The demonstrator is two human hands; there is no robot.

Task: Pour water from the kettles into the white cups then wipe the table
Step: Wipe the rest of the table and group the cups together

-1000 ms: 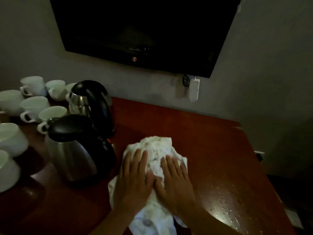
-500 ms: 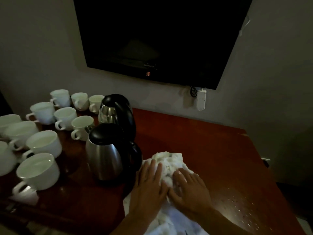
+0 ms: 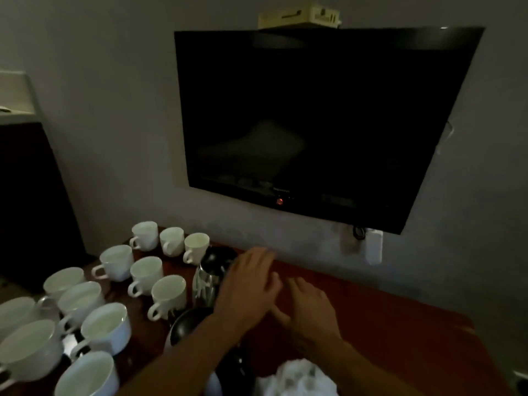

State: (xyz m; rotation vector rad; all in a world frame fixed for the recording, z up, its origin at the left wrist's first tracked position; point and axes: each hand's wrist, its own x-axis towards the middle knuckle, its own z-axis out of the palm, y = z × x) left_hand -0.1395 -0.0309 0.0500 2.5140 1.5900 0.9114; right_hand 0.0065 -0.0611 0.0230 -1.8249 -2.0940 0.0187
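Observation:
Both hands are lifted off the white cloth (image 3: 297,377), which lies crumpled at the bottom edge of the red-brown table (image 3: 385,318). My left hand (image 3: 248,284) hovers with straight fingers beside the far steel kettle (image 3: 210,274). Close to its right, my right hand (image 3: 310,304) is held flat above the table, holding nothing. The near kettle (image 3: 190,324) shows only its black lid under my left forearm. Several white cups (image 3: 168,295) stand in rows on the left part of the table.
A dark television (image 3: 314,121) hangs on the wall above the table, with a white adapter (image 3: 374,248) and cable under its right corner. A dark cabinet (image 3: 31,201) stands at the left. A box (image 3: 298,17) sits on top of the television.
Both hands have left the cloth and risen forward above the table by the far kettle. The camera has tilted upward, so the cloth now sits at the bottom edge.

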